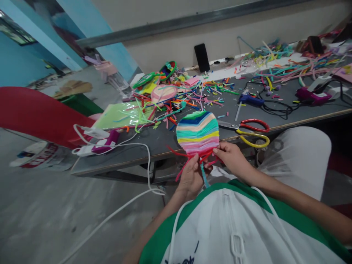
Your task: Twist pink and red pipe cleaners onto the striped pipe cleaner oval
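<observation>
A round disc (198, 132) covered in striped fuzzy strips, green, blue, peach, teal, yellow, pink and red, is held up at the table's front edge. My left hand (194, 174) grips its lower left, near loose red strips and a hanging teal strip (204, 175). At its lower right edge, the fingers of my right hand (229, 154) pinch the rim by the red strips. Scissors (251, 132) with one red and one yellow handle lie just right of the disc, partly over the table edge.
Colourful strip pieces (209, 91) litter the grey table (132, 154). A blue glue gun (251, 99) and a black phone (202, 58) stand behind. Purple plug blocks (106, 142) (313, 96) trail cables. A red chair (44, 113) is at left.
</observation>
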A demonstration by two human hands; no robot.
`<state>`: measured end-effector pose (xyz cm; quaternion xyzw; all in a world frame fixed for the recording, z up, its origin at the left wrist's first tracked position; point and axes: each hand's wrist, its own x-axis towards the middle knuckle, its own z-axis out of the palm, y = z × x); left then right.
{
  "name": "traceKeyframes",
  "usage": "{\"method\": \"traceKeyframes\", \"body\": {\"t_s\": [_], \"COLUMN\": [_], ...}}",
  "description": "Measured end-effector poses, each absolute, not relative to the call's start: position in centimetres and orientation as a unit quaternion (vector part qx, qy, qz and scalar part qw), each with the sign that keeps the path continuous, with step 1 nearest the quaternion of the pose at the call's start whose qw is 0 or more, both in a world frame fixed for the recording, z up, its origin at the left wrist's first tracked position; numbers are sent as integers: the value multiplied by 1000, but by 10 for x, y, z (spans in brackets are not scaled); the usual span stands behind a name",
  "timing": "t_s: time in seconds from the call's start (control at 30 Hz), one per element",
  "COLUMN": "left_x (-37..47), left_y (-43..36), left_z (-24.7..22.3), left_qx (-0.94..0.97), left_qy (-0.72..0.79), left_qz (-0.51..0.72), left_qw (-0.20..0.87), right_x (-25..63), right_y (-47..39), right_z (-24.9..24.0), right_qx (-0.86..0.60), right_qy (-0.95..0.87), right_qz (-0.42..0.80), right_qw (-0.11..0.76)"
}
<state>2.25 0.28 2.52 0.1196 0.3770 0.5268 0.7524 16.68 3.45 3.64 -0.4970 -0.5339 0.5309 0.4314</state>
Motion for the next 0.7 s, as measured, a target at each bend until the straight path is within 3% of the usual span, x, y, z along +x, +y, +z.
{"method": "traceKeyframes", "body": {"t_s": [0.33,0.6,0.7], "left_x": [31,34,35], "left_y": [3,5,5], "left_z": [23,20,18], "left_qx": [93,114,137], "left_qy": [456,439,432], "left_qz": [570,616,623], "left_qw": [677,644,638], "right_x": [163,159,158], "right_y": [30,23,22], "right_z": [41,33,32], "right_qx": [-483,-489,-500], "right_qy": [-597,-674,-705], "right_qz": [487,318,268], "right_qw": [417,454,425]}}
